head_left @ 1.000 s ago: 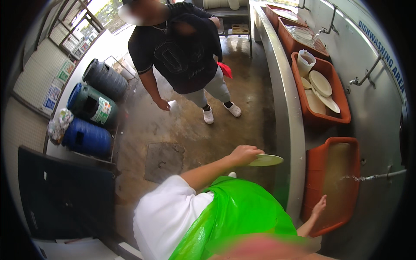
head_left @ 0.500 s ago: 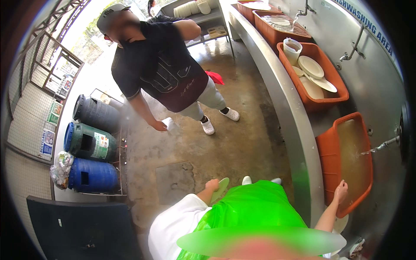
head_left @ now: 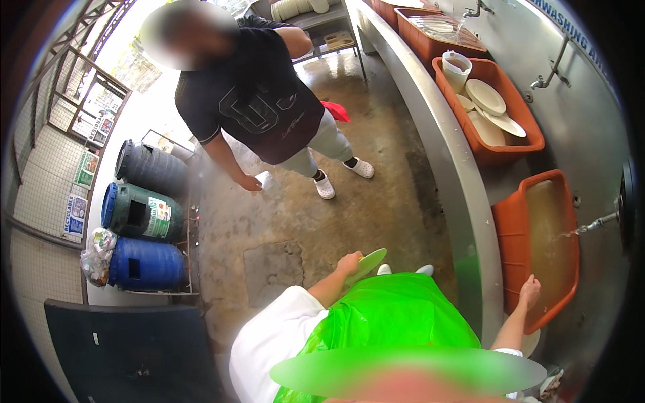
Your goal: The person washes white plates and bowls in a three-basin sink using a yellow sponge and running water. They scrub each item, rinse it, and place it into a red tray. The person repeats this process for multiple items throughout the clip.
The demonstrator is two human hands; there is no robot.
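My left hand (head_left: 349,262) grips the edge of a pale plate (head_left: 370,262), held out over the floor beside my green apron (head_left: 396,309). The plate is seen nearly edge-on and looks greenish. My right hand (head_left: 530,291) is at the near-side rim of an orange basin (head_left: 508,232), its fingers curled closed. What they hold, if anything, is hidden. Cloudy water stands in this basin, which looks tilted in the view. From a wall tap (head_left: 608,220) water runs into it.
Another orange basin (head_left: 494,156) holds plates (head_left: 485,97) and a white pitcher (head_left: 457,72). Farther along, a tap runs into a water-filled basin (head_left: 438,30). A person (head_left: 259,101) stands ahead with a white object in hand. Drums (head_left: 148,264) line the left; a dark panel (head_left: 127,349) stands lower left.
My left hand has moved up and to the right with the plate, farther from my body. My right hand stays at the basin. The other person has shifted slightly.
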